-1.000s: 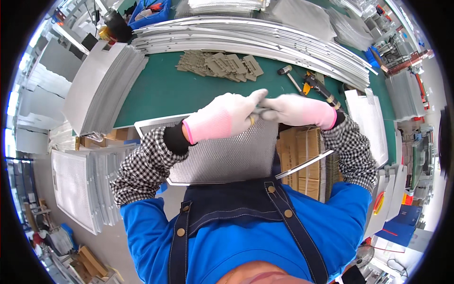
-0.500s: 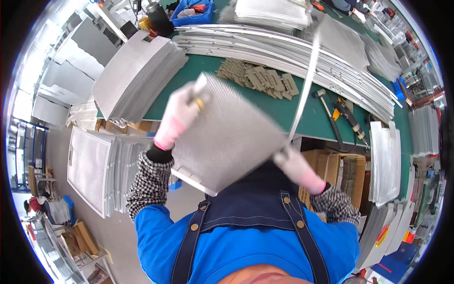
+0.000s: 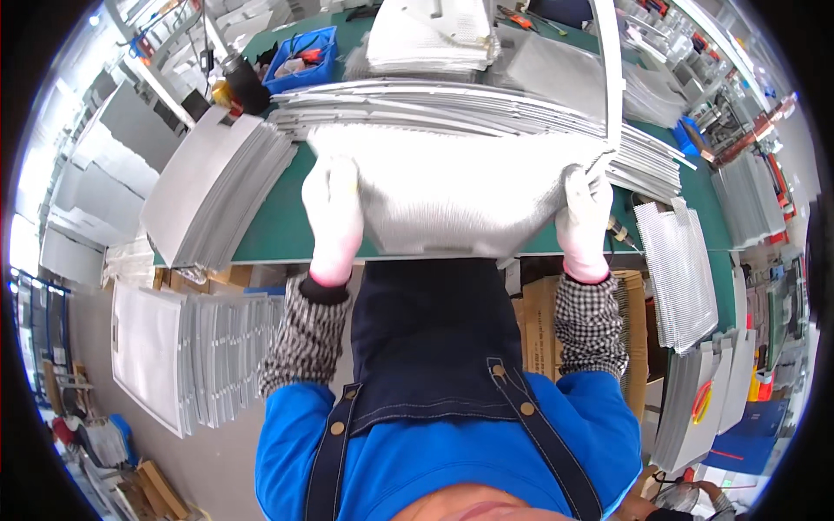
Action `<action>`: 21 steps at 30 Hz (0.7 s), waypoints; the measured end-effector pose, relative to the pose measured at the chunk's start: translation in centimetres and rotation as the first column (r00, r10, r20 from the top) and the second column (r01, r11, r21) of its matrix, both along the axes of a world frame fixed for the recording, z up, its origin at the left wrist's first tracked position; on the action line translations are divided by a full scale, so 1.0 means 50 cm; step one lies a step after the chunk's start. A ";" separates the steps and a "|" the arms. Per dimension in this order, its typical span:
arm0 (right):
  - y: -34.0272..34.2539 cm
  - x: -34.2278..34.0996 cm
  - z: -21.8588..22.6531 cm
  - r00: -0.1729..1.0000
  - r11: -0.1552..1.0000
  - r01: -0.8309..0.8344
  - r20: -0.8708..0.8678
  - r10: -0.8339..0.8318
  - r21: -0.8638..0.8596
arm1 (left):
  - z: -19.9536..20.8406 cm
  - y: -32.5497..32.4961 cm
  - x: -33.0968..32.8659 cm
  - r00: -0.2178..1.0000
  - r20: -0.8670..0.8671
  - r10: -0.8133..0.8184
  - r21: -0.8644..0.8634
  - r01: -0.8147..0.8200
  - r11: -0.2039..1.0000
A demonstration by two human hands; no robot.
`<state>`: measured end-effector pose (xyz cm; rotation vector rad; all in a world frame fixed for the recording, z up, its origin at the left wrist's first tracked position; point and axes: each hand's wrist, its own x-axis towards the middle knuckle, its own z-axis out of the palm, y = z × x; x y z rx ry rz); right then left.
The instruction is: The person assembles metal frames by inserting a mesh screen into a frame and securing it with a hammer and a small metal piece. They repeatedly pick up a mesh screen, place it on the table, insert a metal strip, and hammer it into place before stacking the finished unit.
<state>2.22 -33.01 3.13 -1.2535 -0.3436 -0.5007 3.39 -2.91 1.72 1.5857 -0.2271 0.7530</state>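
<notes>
A silvery metal mesh panel (image 3: 460, 195) is held up over the bench's front edge, between my two gloved hands. Its left edge is gripped by my left hand (image 3: 334, 204), in a white glove with a pink cuff. On the opposite edge, my right hand (image 3: 585, 213) is closed, also gloved. A long white strip (image 3: 611, 78) rises from the fingers of my right hand past the far side of the bench. The panel looks bright and its mesh is partly washed out. It hides the middle of the bench behind it.
Stacked mesh panels (image 3: 204, 187) stand on the bench's left; more panels (image 3: 187, 360) stand below. Long metal strips (image 3: 382, 100) lie across the bench behind. A blue bin (image 3: 302, 59) is at the far left. Other panels (image 3: 678, 273) and a cardboard box (image 3: 540, 326) are at right.
The panel has swung from a slanted pose to level, its far edge tipped up. Both hands moved to its sides, my right hand going up and rightward with the white strip.
</notes>
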 end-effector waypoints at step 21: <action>0.082 0.075 -0.001 0.895 0.860 -0.358 -0.397 0.204 -0.364 | 0.161 -0.036 0.002 0.870 0.493 -0.011 0.782 -0.437 0.444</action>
